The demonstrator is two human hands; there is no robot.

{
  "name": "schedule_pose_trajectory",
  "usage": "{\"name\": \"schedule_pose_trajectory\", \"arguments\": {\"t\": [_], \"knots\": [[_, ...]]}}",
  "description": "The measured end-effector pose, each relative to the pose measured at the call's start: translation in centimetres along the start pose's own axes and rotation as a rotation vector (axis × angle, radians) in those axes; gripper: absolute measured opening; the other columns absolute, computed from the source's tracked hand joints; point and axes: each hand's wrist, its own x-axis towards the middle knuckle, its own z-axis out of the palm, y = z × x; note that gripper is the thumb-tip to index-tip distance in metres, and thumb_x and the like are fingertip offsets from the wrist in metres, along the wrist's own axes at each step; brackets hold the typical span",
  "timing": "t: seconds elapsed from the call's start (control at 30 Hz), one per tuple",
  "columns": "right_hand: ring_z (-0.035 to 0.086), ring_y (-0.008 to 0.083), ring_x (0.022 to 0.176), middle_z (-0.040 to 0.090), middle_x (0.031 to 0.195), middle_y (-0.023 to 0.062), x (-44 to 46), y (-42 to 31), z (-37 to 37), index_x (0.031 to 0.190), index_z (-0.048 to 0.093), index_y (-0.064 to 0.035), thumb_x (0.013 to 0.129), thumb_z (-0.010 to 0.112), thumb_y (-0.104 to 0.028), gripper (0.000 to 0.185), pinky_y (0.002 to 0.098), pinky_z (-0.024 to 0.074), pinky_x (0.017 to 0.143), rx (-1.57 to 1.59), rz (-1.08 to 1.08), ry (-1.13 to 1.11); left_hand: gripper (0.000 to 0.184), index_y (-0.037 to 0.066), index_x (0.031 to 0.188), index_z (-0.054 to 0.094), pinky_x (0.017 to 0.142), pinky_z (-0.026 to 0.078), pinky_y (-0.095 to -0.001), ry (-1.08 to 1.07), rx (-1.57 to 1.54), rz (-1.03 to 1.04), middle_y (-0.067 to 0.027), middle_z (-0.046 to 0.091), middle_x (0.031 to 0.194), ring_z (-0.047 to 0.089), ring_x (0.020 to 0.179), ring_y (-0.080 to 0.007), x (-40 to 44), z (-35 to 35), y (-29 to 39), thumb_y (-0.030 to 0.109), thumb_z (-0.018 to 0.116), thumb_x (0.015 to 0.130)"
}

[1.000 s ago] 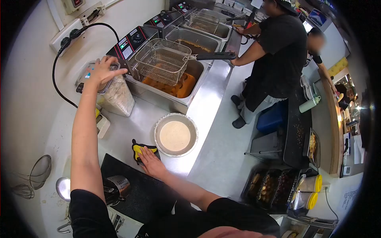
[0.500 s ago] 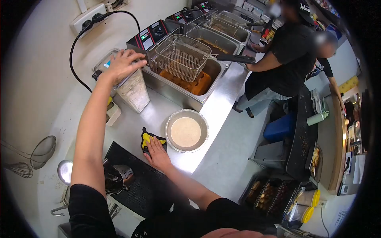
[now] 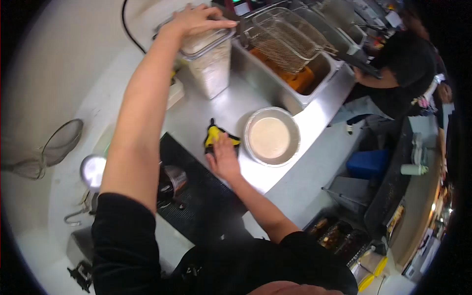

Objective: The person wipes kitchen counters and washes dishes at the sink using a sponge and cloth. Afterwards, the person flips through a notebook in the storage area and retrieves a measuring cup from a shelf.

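Note:
At the top, my left hand (image 3: 199, 20) is on a tall clear container (image 3: 212, 69) of pale powder. Its fingers bend over the far rim, and the thumb stretches to the right. My right hand (image 3: 225, 160) lies flat on a folded yellow-and-black cloth (image 3: 214, 133), pressed against the steel counter (image 3: 196, 112). Just right of the cloth stands a round metal bowl (image 3: 249, 153) holding a pale, creamy liquid. The cloth's middle is partly hidden under my right fingers.
A deep fryer (image 3: 255, 73) with a wire basket (image 3: 285, 42) over orange-brown contents stands behind the bowl. A black mat (image 3: 196, 206) lies near me, with a metal cup (image 3: 174, 178). A strainer (image 3: 64, 142) hangs left. A co-worker (image 3: 403, 64) stands right.
My view has shifted and turned, so the counter things appear farther right and higher. Both hands keep their places, the left on the container and the right on the cloth.

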Motion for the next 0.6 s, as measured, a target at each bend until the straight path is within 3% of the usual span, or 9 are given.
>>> {"name": "schedule_pose_trajectory", "arguments": {"t": [0.3,0.43,0.5,0.6], "knots": [[0.018,0.0392,0.141,0.024,0.149,0.0248,-0.2,0.0,-0.9,0.141,0.031,0.005,0.084,0.059,-0.026,0.07,0.0455,0.0162,0.116,0.018,-0.005,-0.03,0.079,0.025,0.12,0.058,0.106,0.02,-0.0652,0.029,0.086,0.03,-0.0043,0.046,0.137,0.03,0.134,-0.0347,-2.6,0.5,0.4,0.083,0.05,0.066],[0.017,0.0414,0.141,0.022,0.149,0.0274,-0.7,0.1,0.4,0.141,0.028,0.0067,0.081,0.061,-0.019,0.073,0.0472,0.0149,0.116,0.026,0.081,0.015,0.075,0.024,0.119,0.058,0.106,0.021,-0.0631,-0.018,0.078,0.053,-0.0053,0.047,0.136,0.029,0.135,-0.0383,-5.6,-0.2,0.9,0.079,0.054,0.069],[0.016,0.0425,0.141,0.02,0.149,0.0282,-0.5,0.0,0.9,0.141,0.025,0.0088,0.081,0.061,-0.018,0.075,0.048,0.0141,0.116,0.005,0.253,0.141,0.072,0.023,0.118,0.058,0.105,0.022,-0.0635,-0.009,0.092,0.059,-0.0061,0.048,0.135,0.027,0.136,-0.0412,-7.3,-0.2,1.4,0.077,0.056,0.07],[0.016,0.0424,0.141,0.019,0.15,0.0286,0.5,0.1,1.4,0.141,0.023,0.0103,0.082,0.056,-0.011,0.071,0.0482,0.0139,0.116,0.04,0.312,0.183,0.066,0.022,0.113,0.058,0.103,0.022,-0.0662,-0.088,0.08,0.073,-0.0068,0.049,0.133,0.024,0.137,-0.0429,-9.7,-0.8,1.7,0.073,0.059,0.071]]}}
